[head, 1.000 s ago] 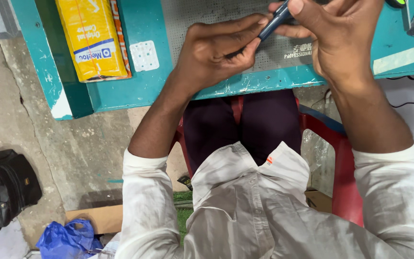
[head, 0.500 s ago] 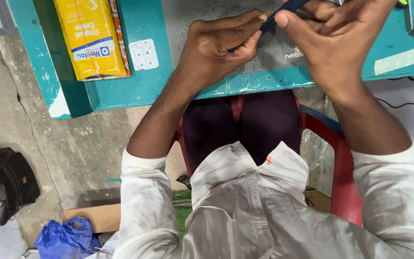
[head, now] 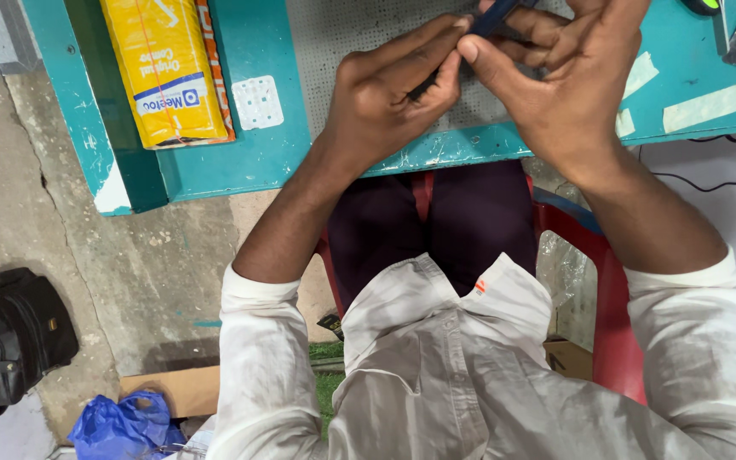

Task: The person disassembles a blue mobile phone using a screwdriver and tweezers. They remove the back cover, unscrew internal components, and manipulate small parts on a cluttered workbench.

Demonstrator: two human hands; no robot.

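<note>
Bare concrete floor [head: 155,255] lies under the teal table [head: 249,162], with a black bag [head: 6,336] and a blue plastic bag [head: 121,426] nearest the seated person, whose red chair [head: 611,332] shows behind the white shirt. Farther out, over a grey dotted mat [head: 334,43] on the table, the left hand [head: 389,102] has its fingers curled shut around the lower part of a dark pen-like tool [head: 491,17], while the right hand [head: 568,85] pinches the same tool between thumb and bent fingers just beside it. Off to the left, a yellow packet [head: 163,68] and a small white blister card [head: 257,102] lie on the tabletop.
</note>
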